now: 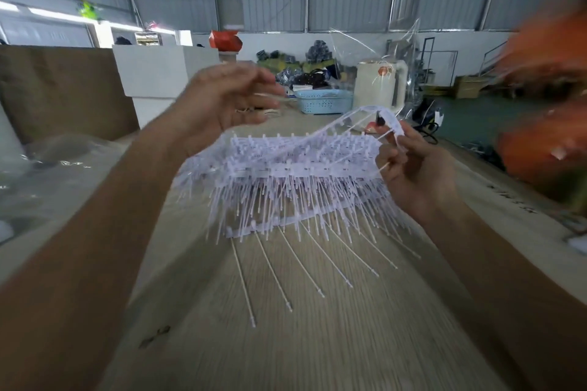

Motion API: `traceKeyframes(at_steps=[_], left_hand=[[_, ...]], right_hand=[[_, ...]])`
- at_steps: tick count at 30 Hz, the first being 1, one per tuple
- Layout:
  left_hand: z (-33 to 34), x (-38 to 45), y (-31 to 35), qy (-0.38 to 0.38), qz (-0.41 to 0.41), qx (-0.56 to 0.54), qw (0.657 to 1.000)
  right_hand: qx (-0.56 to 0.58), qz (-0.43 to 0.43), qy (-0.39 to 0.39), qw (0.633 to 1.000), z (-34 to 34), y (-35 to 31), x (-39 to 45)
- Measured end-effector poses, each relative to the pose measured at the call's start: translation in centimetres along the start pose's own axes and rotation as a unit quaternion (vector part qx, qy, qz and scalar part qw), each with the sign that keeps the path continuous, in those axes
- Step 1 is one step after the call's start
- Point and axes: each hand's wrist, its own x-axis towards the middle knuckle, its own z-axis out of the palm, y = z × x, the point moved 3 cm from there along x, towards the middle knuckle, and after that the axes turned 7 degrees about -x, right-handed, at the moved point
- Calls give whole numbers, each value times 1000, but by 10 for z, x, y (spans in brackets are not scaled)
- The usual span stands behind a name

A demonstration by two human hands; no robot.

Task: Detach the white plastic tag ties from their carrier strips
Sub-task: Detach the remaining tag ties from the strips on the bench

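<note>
We hold the stack of tag ties (286,174) mid-air above the worktop (286,343). Right hand (416,171) at 3 o'clock: fingers pinch one end of the top carrier strip (320,133), which bows upward. Left hand (222,101) at 10 o'clock: fingers relaxed, grasping nothing. For a clean peel, we judge: steady the stack with the left, pull evenly along the strip. Pale wood-grain surface; blue basket (324,101) and white kettle (379,86) at 12 o'clock; corrugated metal walls behind.

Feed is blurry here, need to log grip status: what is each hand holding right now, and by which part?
Right hand pinches the right end of the bundle of tag ties, by one peeled-up strip. Left hand is at the far left end; its grip cannot be told.
</note>
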Motion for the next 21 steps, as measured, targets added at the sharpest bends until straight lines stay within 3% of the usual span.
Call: traceKeyframes(at_steps=[2,3,5,8,9,13,17,21], left_hand=[[5,16,-5,60,14,75,995],[13,24,-12,48,8,149,988],[34,36,-29,-31,-24,289,957],[68,52,-44,-134,19,488,862],[78,57,-45,-142,52,514,844],[97,70,-29,-109,86,507,850],[95,77,24,-61,141,551,820],[103,72,53,-95,151,592,786]], right_hand=[[-7,13,-38,999,4,3,-3],[-21,23,-57,998,7,5,-4],[-41,42,-88,994,11,9,-6],[-42,47,-113,992,15,11,-8],[-38,46,-120,991,14,10,-7],[-17,31,-140,989,7,-3,-4],[-43,12,-93,995,-5,-9,4],[-65,14,-56,996,-7,-3,8]])
